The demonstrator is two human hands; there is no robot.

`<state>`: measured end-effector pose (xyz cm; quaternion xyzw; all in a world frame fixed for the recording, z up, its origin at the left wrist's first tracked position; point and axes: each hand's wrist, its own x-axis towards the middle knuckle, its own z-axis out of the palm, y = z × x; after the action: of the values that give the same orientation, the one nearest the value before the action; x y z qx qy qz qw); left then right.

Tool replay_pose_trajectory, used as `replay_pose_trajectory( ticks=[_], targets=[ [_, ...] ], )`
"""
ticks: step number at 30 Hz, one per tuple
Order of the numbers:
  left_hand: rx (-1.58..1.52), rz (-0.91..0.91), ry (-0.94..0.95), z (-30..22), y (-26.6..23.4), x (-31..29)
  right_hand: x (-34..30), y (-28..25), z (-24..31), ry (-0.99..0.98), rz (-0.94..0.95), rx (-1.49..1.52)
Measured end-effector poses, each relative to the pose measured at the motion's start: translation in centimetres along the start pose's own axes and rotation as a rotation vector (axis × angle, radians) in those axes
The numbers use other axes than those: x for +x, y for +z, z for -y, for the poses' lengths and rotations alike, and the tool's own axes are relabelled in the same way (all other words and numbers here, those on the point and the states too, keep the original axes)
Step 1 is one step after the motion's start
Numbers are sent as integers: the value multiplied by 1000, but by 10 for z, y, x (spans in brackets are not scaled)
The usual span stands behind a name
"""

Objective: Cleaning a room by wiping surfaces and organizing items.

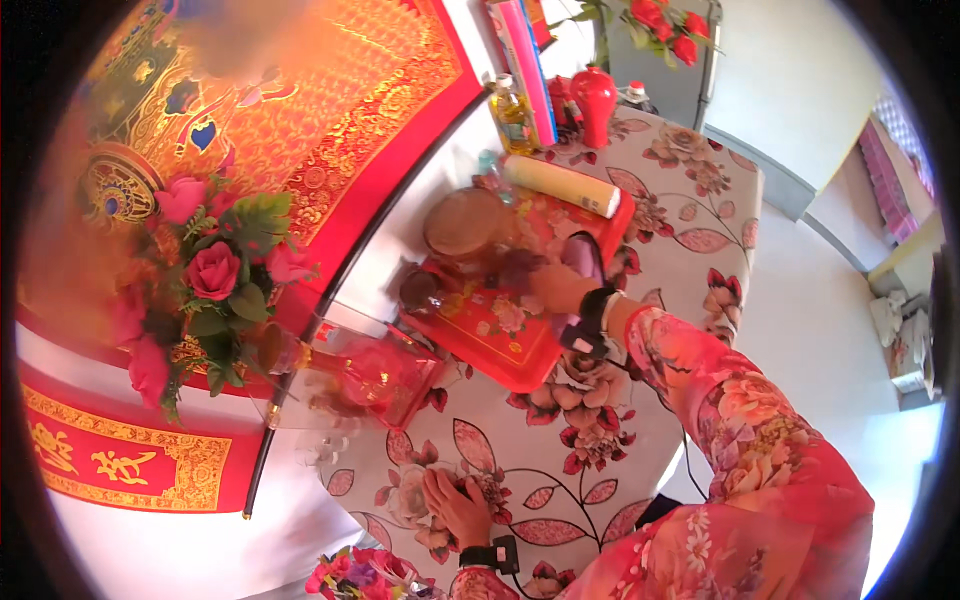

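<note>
My left hand [458, 508] lies flat on the flowered tablecloth [585, 500], fingers stretched out, holding nothing. Over the red tray [520, 375] reaches my right hand [555, 285], its fingers curled and blurred around something dark purple that I cannot make out. Just beyond that hand is a smooth mauve object [583, 255], partly hidden. A round brown container [466, 221] and a small dark jar [420, 290] stand at the tray's left side. Along its far edge lies a cream cylinder [562, 186].
A clear red box [385, 375] sits left of the tray. At the back stand an oil bottle [512, 115] and a red vase [594, 105]. Artificial roses [213, 270] hang in front of a red-gold wall scroll [370, 130]. More flowers [365, 577] are at the near edge.
</note>
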<state>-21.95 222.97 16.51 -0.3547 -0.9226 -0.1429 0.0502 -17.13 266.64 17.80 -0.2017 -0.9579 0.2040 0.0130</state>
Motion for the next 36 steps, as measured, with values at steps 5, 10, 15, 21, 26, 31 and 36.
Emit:
replay_pose_trajectory(
  ticks=[5, 10, 15, 21, 26, 31, 36],
  targets=[
    [-15, -32, 49, -16, 6, 8, -26, 48, 56, -296, -82, -382],
    [-35, -56, 35, -11, 4, -2, -69, 21, 119, -166, 121, 44],
    [-15, -93, 34, -5, 11, -5, -154, 62, 142, -240, 67, 321],
    [-21, -118, 4, 5, 15, -6, -234, 89, 158, -422, -172, -89],
    [-40, -142, 19, -2, 19, -5, -248, 56, 103, -196, -166, -215],
    [-6, -168, 0, 0, 20, -4, -278, 27, 27, 49, -230, -185],
    [-34, -174, 20, -9, 12, -3, -303, -5, -48, 207, -217, -101]
  ],
)
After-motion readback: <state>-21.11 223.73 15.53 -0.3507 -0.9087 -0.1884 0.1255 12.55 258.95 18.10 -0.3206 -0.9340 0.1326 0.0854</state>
